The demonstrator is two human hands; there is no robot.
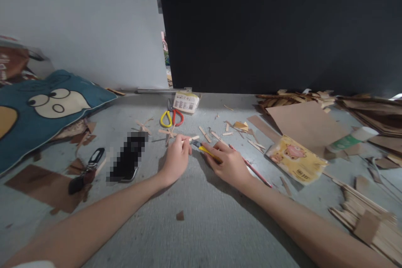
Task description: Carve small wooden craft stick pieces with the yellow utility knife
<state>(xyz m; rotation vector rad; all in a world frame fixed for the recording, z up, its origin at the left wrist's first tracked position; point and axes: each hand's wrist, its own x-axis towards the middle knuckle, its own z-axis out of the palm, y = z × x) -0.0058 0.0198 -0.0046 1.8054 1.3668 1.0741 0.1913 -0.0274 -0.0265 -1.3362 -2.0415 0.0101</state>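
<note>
Pinched in my left hand (177, 157) is a short wooden stick (194, 138), its pale end pointing right toward the blade. My right hand (228, 162) is wrapped round a yellow utility knife (211, 153), whose dark tip lies close to the stick. Whether the blade touches the wood I cannot tell. Just beyond my left hand lies a small piece of crossed sticks (169, 132). A red pencil (257, 173) rests beside my right hand, partly hidden by it. Scissors (171, 118) with one yellow and one red handle lie farther back.
A phone (128, 158) and a black-handled tool (86, 172) lie at left, near a blue cushion (59, 113). Cut stick pieces (204, 134) are scattered ahead. At right are a yellow packet (297, 159), a green-white tube (351, 139), cardboard (306, 123) and a stack of sticks (364, 213).
</note>
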